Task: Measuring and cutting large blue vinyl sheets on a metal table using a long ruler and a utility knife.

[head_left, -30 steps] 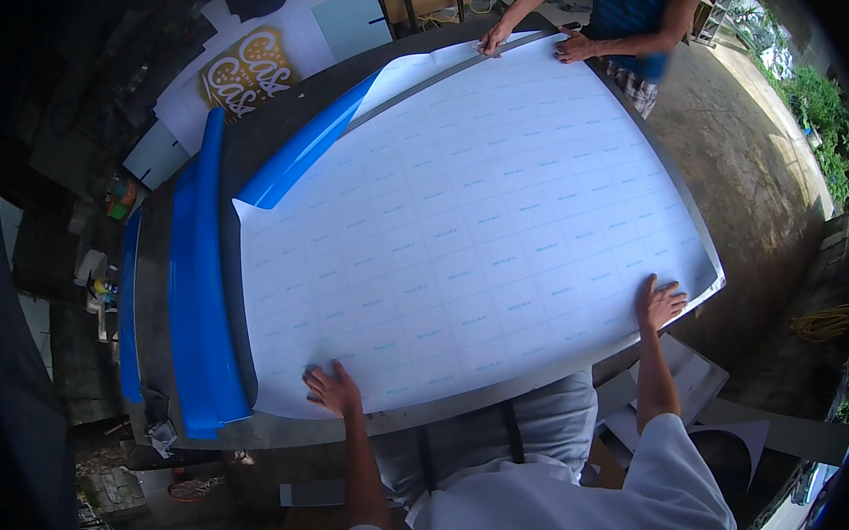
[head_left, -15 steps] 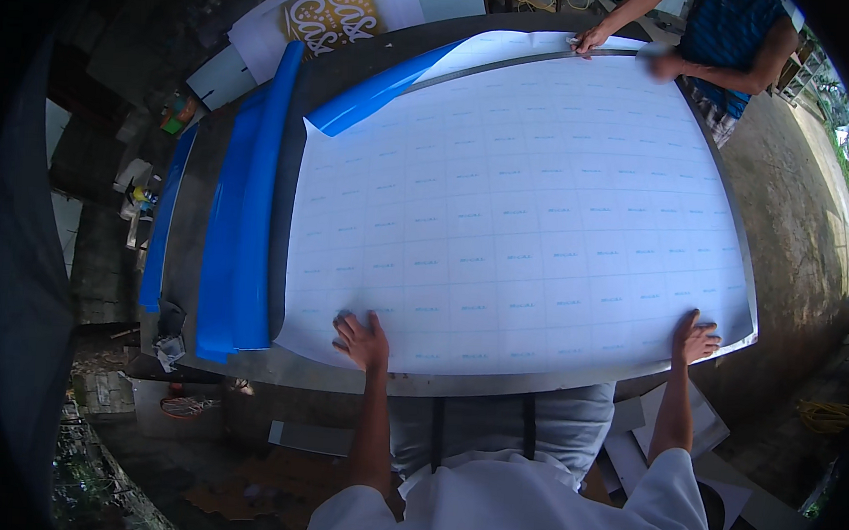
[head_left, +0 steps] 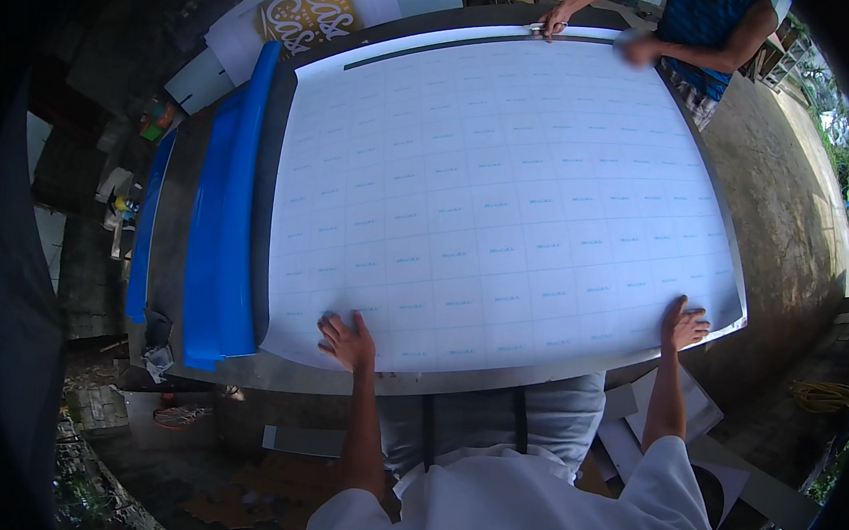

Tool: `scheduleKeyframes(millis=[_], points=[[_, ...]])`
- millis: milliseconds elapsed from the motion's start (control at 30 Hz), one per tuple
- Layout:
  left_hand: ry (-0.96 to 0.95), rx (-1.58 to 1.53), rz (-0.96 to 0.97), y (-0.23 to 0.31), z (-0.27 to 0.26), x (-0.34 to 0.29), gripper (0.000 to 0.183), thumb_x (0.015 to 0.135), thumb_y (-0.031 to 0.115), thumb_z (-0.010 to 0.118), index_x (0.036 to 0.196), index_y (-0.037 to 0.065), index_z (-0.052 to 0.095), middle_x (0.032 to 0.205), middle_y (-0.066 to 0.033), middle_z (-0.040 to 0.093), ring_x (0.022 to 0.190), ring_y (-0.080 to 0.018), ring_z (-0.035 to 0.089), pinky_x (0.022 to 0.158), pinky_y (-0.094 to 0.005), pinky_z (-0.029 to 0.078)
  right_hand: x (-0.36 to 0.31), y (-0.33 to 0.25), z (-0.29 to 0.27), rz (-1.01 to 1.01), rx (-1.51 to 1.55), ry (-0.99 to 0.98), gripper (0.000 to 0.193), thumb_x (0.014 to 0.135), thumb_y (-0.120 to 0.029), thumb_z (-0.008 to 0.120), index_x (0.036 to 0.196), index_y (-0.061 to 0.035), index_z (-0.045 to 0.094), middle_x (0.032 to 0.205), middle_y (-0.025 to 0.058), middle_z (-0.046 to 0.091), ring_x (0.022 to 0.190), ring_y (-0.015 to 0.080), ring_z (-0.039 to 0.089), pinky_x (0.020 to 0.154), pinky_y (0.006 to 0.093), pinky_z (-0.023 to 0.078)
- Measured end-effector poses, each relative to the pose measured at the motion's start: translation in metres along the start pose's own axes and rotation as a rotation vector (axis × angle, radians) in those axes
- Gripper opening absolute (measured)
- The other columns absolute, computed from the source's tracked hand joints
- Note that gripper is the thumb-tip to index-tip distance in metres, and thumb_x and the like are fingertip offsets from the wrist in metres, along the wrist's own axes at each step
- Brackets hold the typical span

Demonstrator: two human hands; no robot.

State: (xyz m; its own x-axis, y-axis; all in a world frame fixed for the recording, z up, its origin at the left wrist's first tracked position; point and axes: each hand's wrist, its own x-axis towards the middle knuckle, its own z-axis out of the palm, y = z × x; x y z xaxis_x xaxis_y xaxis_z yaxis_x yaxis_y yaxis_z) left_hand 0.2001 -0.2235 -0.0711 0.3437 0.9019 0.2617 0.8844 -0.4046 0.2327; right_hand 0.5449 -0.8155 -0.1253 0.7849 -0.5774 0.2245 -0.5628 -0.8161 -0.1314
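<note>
A large white backing sheet (head_left: 504,212) with a pale blue printed grid covers most of the table. My left hand (head_left: 347,342) lies on its near left part, fingers spread. At the near right corner my right hand (head_left: 684,325) presses on the sheet, fingers apart. Neither hand holds anything. Along the far edge lies a long dark straight strip (head_left: 435,54), with a white band of sheet beyond it. A co-worker's hand (head_left: 554,20) holds a small object I cannot make out by the strip; their other hand (head_left: 637,52) is blurred by motion.
Blue rolled and folded vinyl (head_left: 227,226) lies left of the sheet, with a narrower blue piece (head_left: 150,231) farther left. The dark table (head_left: 275,372) shows at its rim. A printed white panel (head_left: 308,19) stands beyond. White boards (head_left: 666,412) lean low beside my right arm.
The blue corner folded over at the sheet's far left now lies flat. The co-worker's hand with the small object has moved a little left along the strip. My hands stay on the sheet.
</note>
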Motion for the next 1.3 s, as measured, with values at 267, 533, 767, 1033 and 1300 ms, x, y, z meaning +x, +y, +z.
scheduleKeyframes(millis=[267,533,767,1033,1300], points=[[0.006,-0.013,0.04,0.004,0.009,-0.001,0.047,0.094,0.043,0.052,0.119,0.005,0.043,0.136,-0.0183,0.042,0.136,-0.0352,0.033,0.103,-0.0658,0.025,0.003,0.004,-0.002,0.01,0.0,0.052,0.085,0.091,-0.067,0.036,0.143,0.0003,0.033,0.143,0.039,0.026,0.134,0.054,0.025,0.111,0.0565,0.02],[-0.012,0.023,0.001,-0.002,0.009,-0.001,0.044,0.095,0.043,0.051,0.119,0.007,0.043,0.128,-0.0141,0.044,0.134,-0.0328,0.034,0.101,-0.0676,0.024,-0.004,-0.003,-0.011,0.047,0.033,-0.05,0.085,0.092,-0.064,0.036,0.146,0.0015,0.029,0.148,0.0373,0.02,0.138,0.052,0.018,0.115,0.0539,0.014],[-0.007,0.015,-0.005,0.001,0.009,-0.001,0.045,0.095,0.044,0.05,0.119,0.007,0.043,0.128,-0.014,0.044,0.133,-0.033,0.035,0.102,-0.0676,0.024,-0.002,-0.001,-0.007,0.045,0.07,-0.041,0.087,0.091,-0.066,0.034,0.147,0.0002,0.029,0.149,0.0366,0.02,0.139,0.0519,0.018,0.115,0.0536,0.013],[-0.013,-0.004,-0.002,0.0,0.009,-0.001,0.042,0.095,0.043,0.05,0.116,0.008,0.043,0.129,-0.0131,0.043,0.133,-0.0331,0.035,0.102,-0.0688,0.023,-0.002,-0.002,-0.006,0.051,0.06,-0.056,0.087,0.092,-0.066,0.034,0.147,0.0007,0.028,0.149,0.0367,0.019,0.139,0.0517,0.017,0.115,0.0538,0.013],[-0.019,-0.007,-0.016,0.004,0.005,-0.002,0.044,0.094,0.042,0.052,0.119,0.007,0.043,0.131,-0.0148,0.043,0.135,-0.0341,0.033,0.102,-0.0687,0.024,-0.001,0.0,-0.005,0.043,0.033,-0.031,0.087,0.09,-0.067,0.036,0.146,-0.0005,0.029,0.148,0.036,0.021,0.139,0.0506,0.018,0.114,0.0541,0.014]])
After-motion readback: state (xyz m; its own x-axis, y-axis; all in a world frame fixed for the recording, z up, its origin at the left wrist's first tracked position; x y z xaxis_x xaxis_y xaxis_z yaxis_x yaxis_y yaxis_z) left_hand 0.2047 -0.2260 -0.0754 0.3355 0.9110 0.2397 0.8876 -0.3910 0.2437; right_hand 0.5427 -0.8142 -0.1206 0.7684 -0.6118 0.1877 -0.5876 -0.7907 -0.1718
